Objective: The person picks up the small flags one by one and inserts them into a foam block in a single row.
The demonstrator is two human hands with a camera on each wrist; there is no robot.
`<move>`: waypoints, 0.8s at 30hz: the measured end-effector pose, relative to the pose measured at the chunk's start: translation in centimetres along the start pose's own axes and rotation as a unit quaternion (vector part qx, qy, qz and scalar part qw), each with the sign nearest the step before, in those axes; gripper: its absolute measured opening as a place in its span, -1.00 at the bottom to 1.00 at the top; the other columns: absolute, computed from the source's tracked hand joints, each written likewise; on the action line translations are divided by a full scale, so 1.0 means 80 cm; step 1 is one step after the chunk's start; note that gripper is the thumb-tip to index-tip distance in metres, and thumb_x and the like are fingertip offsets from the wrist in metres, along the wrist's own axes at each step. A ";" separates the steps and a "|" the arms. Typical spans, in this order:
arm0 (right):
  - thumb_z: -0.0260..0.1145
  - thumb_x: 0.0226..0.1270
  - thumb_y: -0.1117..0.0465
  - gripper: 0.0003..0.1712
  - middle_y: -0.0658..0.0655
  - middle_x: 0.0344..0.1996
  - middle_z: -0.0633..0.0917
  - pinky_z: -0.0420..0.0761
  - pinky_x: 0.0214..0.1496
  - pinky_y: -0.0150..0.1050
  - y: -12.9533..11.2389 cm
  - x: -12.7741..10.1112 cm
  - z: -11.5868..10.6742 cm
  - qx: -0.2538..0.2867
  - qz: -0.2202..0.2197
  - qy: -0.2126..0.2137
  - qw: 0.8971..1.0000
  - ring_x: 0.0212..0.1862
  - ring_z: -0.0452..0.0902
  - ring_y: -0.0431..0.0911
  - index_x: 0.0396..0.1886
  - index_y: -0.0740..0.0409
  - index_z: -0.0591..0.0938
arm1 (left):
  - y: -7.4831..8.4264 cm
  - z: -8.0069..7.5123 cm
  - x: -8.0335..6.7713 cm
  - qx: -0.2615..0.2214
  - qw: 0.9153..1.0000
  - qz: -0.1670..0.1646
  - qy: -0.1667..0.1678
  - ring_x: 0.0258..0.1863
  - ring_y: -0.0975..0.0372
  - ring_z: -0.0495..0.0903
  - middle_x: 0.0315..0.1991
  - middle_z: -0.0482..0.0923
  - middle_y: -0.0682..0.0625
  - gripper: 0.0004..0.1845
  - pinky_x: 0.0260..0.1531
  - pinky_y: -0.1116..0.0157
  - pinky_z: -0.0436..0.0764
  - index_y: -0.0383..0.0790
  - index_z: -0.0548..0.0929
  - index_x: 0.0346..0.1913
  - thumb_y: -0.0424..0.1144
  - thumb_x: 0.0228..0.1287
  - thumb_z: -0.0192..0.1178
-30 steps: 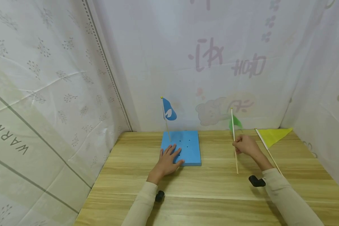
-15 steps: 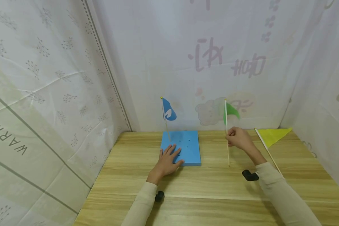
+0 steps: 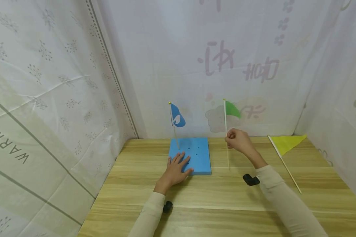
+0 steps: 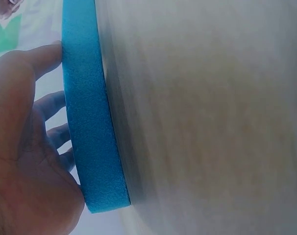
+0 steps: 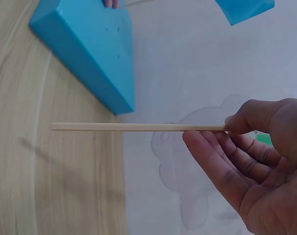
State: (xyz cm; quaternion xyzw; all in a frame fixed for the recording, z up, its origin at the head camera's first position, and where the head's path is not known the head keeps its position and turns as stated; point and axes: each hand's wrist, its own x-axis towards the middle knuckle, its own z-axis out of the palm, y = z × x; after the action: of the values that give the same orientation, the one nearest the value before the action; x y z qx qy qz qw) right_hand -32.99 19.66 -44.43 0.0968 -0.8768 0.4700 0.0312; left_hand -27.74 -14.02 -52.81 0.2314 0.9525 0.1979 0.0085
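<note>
My left hand (image 3: 175, 169) rests with spread, straight fingers on a blue foam block (image 3: 200, 161) that has several small holes in its top. In the left wrist view the thumb and palm lie along the block's edge (image 4: 92, 122). A blue flag (image 3: 178, 115) with a white mark stands in the block, its stick leaning slightly. To the right of the block, my right hand (image 3: 238, 141) pinches the wooden stick of a green flag (image 3: 232, 109), held upright. Its bare lower end (image 5: 89, 127) hangs above the table in the right wrist view.
A yellow flag (image 3: 286, 144) lies on the wooden table (image 3: 219, 204) at the right, its stick pointing toward the front. Printed curtains (image 3: 166, 65) hang behind and at both sides. A black wrist mount (image 3: 251, 180) sticks out beside the right sleeve.
My right hand has carried the green flag leftward and slightly up, closer to the blue block, and the flag now stands straighter. My left hand has stayed in place.
</note>
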 end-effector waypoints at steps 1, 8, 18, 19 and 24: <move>0.25 0.53 0.29 -0.84 0.32 -0.28 0.76 0.86 -0.21 -0.12 -0.003 0.001 0.002 0.004 -0.002 0.002 1.000 -0.28 0.84 0.15 -0.13 0.36 0.61 | 0.000 -0.001 0.000 -0.002 1.000 0.002 0.002 0.70 -0.24 0.04 0.70 0.11 -0.27 -0.26 0.59 -0.44 -0.07 -0.14 0.35 0.65 0.16 0.61 0.14; 0.26 0.56 0.28 -0.83 0.35 -0.22 0.75 0.86 -0.20 -0.14 -0.021 0.010 0.012 0.019 -0.009 0.004 1.000 -0.19 0.83 0.24 -0.11 0.35 0.61 | 0.002 -0.002 0.000 0.001 1.000 -0.004 -0.005 0.72 -0.22 0.01 0.72 0.08 -0.25 -0.26 0.61 -0.42 -0.11 -0.11 0.32 0.67 0.16 0.62 0.13; 0.28 0.56 0.31 -0.89 0.33 -0.22 0.75 0.85 -0.21 -0.19 -0.043 0.029 0.026 0.031 -0.042 0.014 0.999 -0.17 0.81 0.25 -0.14 0.31 0.59 | -0.002 0.003 0.000 -0.004 1.000 -0.008 0.001 0.73 -0.18 -0.01 0.72 0.08 -0.21 -0.27 0.62 -0.40 -0.12 -0.07 0.33 0.66 0.19 0.62 0.13; 0.29 0.56 0.31 -0.89 0.32 -0.22 0.75 0.85 -0.20 -0.17 -0.046 0.031 0.027 0.032 -0.044 0.015 0.998 -0.17 0.81 0.24 -0.14 0.31 0.59 | -0.002 0.002 0.000 -0.003 1.000 -0.006 0.001 0.72 -0.19 0.00 0.72 0.09 -0.22 -0.27 0.62 -0.41 -0.11 -0.08 0.34 0.66 0.18 0.61 0.13; 0.31 0.55 0.31 -0.88 0.31 -0.20 0.74 0.85 -0.18 -0.16 -0.059 0.038 0.036 0.034 -0.057 0.014 0.998 -0.17 0.80 0.14 -0.13 0.32 0.60 | -0.001 0.001 0.001 0.002 1.000 -0.003 -0.004 0.71 -0.22 0.02 0.72 0.09 -0.24 -0.27 0.61 -0.42 -0.09 -0.11 0.34 0.66 0.16 0.61 0.14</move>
State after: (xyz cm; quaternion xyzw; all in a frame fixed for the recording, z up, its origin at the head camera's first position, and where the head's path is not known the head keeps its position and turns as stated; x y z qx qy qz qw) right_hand -34.90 14.32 -41.73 0.1413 -0.8530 0.4979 0.0670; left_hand -27.82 -14.02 -52.92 0.2297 0.9533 0.1955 0.0122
